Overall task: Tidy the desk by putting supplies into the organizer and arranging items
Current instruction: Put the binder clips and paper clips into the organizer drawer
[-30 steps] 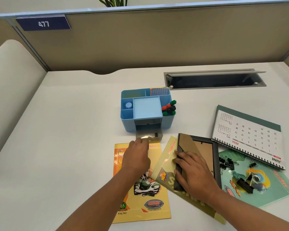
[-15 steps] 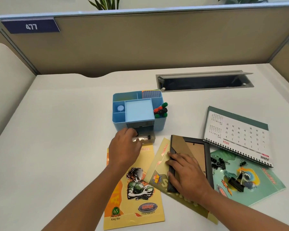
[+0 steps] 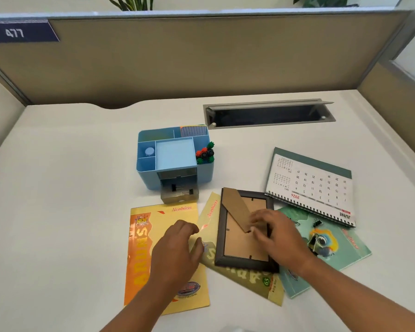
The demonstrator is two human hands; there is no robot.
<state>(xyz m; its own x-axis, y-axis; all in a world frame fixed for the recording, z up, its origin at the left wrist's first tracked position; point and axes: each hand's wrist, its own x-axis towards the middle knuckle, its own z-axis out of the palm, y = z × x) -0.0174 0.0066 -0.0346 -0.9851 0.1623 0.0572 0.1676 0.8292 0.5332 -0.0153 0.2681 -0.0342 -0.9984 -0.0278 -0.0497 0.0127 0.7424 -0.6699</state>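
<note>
My left hand (image 3: 177,250) is over the yellow notebook (image 3: 141,248) near the front edge of the desk (image 3: 58,188). Its fingers are bent loosely and hold nothing. My right hand (image 3: 276,238) lies on the back of the black picture frame (image 3: 219,236), which rests on a second yellow notebook (image 3: 249,281). My fingertips are at the brown cardboard stand (image 3: 235,209), but they are blurry, so I cannot tell if they pinch it. The blue organizer (image 3: 175,154) sits mid-desk, its little drawer (image 3: 177,198) pulled out with black clips (image 3: 187,191) inside. The calendar (image 3: 312,185) lies toward the right edge.
</note>
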